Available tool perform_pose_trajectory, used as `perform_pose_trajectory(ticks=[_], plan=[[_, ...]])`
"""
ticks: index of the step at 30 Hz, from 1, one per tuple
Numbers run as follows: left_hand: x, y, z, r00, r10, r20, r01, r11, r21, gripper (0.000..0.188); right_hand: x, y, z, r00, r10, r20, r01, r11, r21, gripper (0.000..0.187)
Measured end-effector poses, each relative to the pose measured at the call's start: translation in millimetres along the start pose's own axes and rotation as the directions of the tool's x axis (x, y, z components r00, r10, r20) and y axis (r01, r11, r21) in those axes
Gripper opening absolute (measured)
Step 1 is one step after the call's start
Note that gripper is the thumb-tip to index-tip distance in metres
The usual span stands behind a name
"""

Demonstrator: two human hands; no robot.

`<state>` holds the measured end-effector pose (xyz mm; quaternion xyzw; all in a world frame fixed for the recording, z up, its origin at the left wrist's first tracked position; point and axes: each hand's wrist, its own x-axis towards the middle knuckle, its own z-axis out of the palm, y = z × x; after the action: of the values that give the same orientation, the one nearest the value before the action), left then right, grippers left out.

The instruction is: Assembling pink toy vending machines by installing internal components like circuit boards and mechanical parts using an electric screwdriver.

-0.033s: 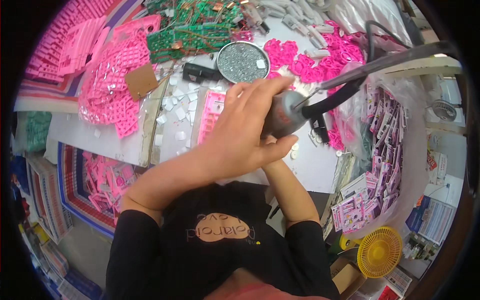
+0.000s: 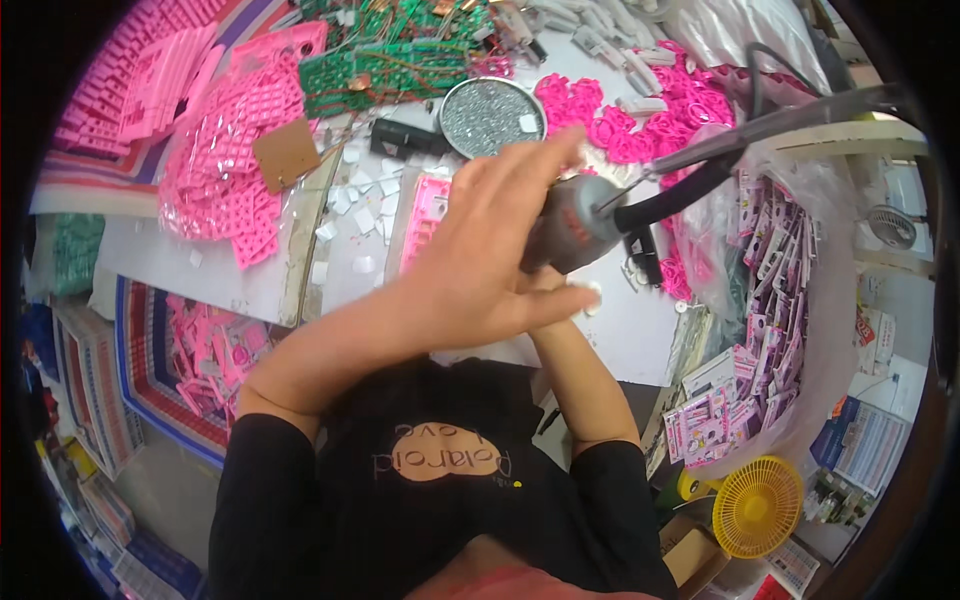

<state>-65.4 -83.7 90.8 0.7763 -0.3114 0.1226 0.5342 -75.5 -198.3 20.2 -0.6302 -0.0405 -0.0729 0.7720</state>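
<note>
My left hand (image 2: 475, 250) reaches across the middle of the bench, wrapped against the side of a grey electric screwdriver (image 2: 585, 215). Its thumb and forefinger lie on either side of the tool's body, and a thick black cable leaves its upper end. Beneath them is a pink plastic casing (image 2: 425, 215), mostly covered. The forearm of my right arm (image 2: 585, 375) runs up under my left hand, which hides my right hand almost wholly. Just beyond my fingers stands a round dish of small metal screws (image 2: 490, 115), with a white piece on top.
Left of the dish lie a black block (image 2: 405, 138) and white squares (image 2: 365, 200). Green circuit boards (image 2: 380, 75) and pink rings (image 2: 625, 135) fill the back. Bagged pink parts (image 2: 225, 170) lie left; a bag of printed pieces (image 2: 770, 320) and yellow basket (image 2: 758, 505) stand right.
The whole view has shifted slightly. My left hand stays on the screwdriver, its thumb now reaching a little further right over small white round pieces.
</note>
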Motion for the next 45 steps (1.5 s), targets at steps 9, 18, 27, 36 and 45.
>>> perform_pose_trajectory(ticks=[9, 18, 27, 36, 45], plan=[[-75.0, -67.3, -18.4, 0.958, -0.273, -0.084, 0.274, 0.962, -0.002, 0.033, -12.7, 4.4, -15.6, 0.978, -0.045, 0.206, 0.069, 0.991, -0.111, 0.017], [-84.3, -70.1, 6.3, 0.971, -0.121, 0.204, 0.050, 0.945, 0.323, 0.027, 13.0, -41.8, -26.0, 0.912, -0.291, 0.288, 0.236, 0.949, 0.209, 0.030], [-86.3, -75.3, -9.2, 0.960, -0.167, 0.224, 0.072, 0.923, 0.378, 0.031, 12.4, -47.3, -39.4, 0.927, -0.267, 0.263, 0.227, 0.959, 0.170, 0.035], [-60.5, -38.8, 10.4, 0.788, -0.554, 0.268, 0.586, 0.809, -0.049, 0.023, 10.5, -42.4, -34.4, 0.930, -0.265, 0.252, 0.219, 0.955, 0.199, 0.035], [-59.2, -54.9, 2.5, 0.723, -0.603, 0.337, 0.675, 0.720, -0.161, 0.015, 16.6, -55.1, -34.3, 0.935, -0.316, 0.160, 0.234, 0.892, 0.388, 0.047]])
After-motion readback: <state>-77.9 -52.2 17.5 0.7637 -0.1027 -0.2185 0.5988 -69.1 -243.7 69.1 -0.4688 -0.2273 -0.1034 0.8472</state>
